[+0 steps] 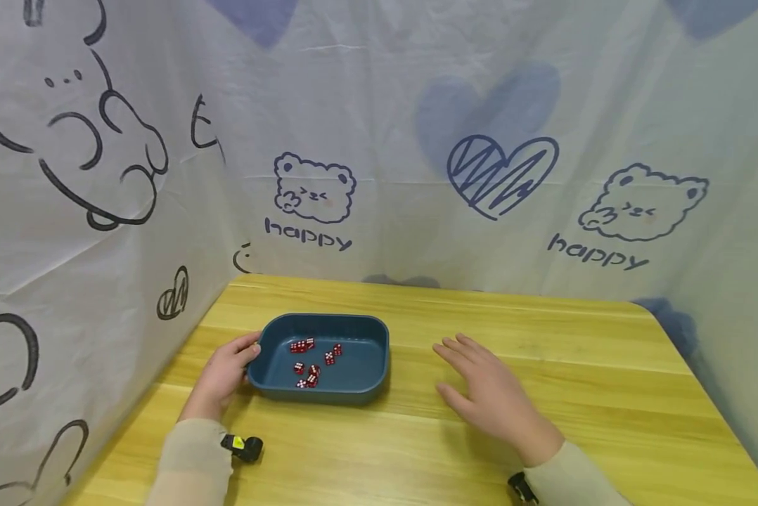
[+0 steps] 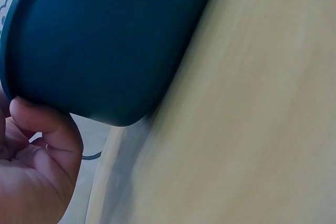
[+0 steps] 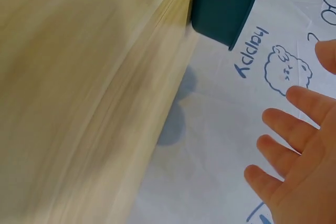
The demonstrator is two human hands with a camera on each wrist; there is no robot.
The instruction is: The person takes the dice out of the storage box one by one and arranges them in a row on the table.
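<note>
A dark teal, round-cornered rectangular tray [image 1: 360,362] stands on the table, left of centre in the head view. Several red dice [image 1: 299,367] with white pips lie scattered on its floor, mostly toward the left half. My left hand [image 1: 226,369] grips the tray's left end, thumb at the rim. In the left wrist view the thumb [image 2: 47,121] bends against the tray's wall [image 2: 105,51], and the other fingers are partly hidden. Apart from the tray, to its right, my right hand [image 1: 489,386] hovers with fingers extended and nothing in it.
The yellow wood-grain table [image 1: 543,344] ends at a white cloth backdrop [image 1: 385,140] printed with hearts, bears and lettering. More cloth hangs along the left and right sides. A black strap device [image 1: 242,447] sits on the left wrist, and another [image 1: 522,488] on the right.
</note>
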